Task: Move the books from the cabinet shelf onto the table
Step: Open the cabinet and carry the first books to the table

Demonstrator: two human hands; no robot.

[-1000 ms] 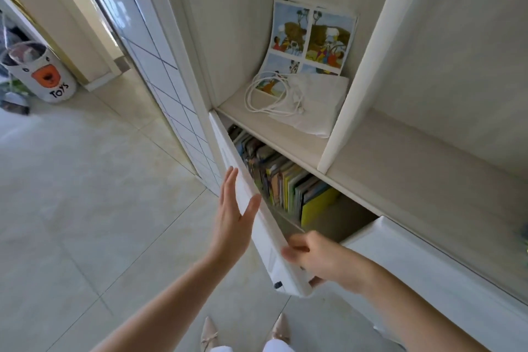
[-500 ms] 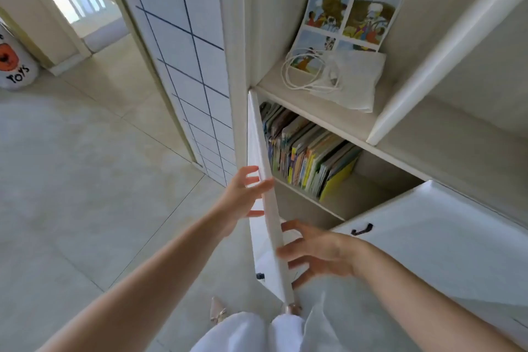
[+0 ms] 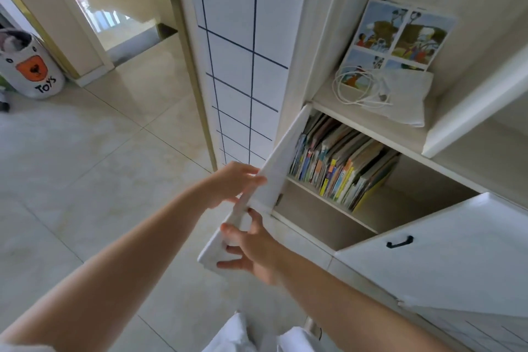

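A row of thin, colourful books (image 3: 340,164) stands leaning on a shelf inside the open white cabinet (image 3: 371,208). The cabinet's left door (image 3: 274,168) is swung wide open, seen edge-on. My left hand (image 3: 228,184) rests on the door's outer face, fingers curled over its edge. My right hand (image 3: 251,248) touches the inner face near the door's bottom corner, fingers spread. Both hands are left of the books and apart from them. No table is in view.
The right cabinet door (image 3: 445,254) with a black handle (image 3: 400,241) stands partly open. On the ledge above lie a picture book (image 3: 397,37), a white cable (image 3: 360,88) and a folded white cloth (image 3: 405,103). A "TOYS" bin (image 3: 31,71) stands far left on the tiled floor.
The left door has swung further open toward the tiled wall. Both hands stayed on it, and the camera moved closer, showing more of the books.
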